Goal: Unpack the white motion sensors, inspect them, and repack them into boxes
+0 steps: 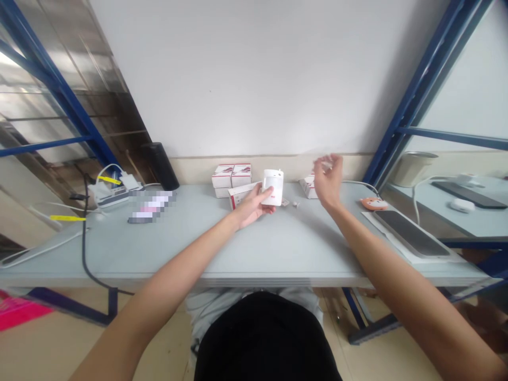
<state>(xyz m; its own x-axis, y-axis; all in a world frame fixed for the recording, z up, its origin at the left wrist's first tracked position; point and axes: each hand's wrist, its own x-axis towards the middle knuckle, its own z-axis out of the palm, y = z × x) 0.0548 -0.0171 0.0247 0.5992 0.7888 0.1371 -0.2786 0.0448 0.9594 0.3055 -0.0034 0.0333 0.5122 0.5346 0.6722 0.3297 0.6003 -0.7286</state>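
**Left hand (252, 208) on white device (273, 186), right hand (328, 180) raised**

Far left of table (273, 248): white power strip (113, 198), plugs in, yellow tags on the cables, black cord drooping over the edge. Next, a pixelated flat item (151, 207), contents unreadable; behind it a matte black cylinder (162, 166), slightly tilted, near the white wall panel (257, 79).

Then stacked small boxes (232, 177), white with red and dark print, sharp-edged. In front, another white box (237, 199) with a red edge, partly blocked by the left hand.

Centre: white device, glossy plastic look, rounded body, small red mark low on the front, small nub on top. It's upright, up in front of the table's back part. Left grip closed around it, thumb across the front. Small whitish bits (296, 205) lie just right of it, too small to identify.

Right hand beside a similar box (309, 186), hiding part of it. Fingers curled and blurred; can't tell if that grip holds anything.

Right end: orange rounded item (373, 203), then a flat dark slab (413, 233), smooth, round-cornered, on a white sheet (431, 258). Blue metal post (408, 100) behind; beige pot (413, 169) beyond it.
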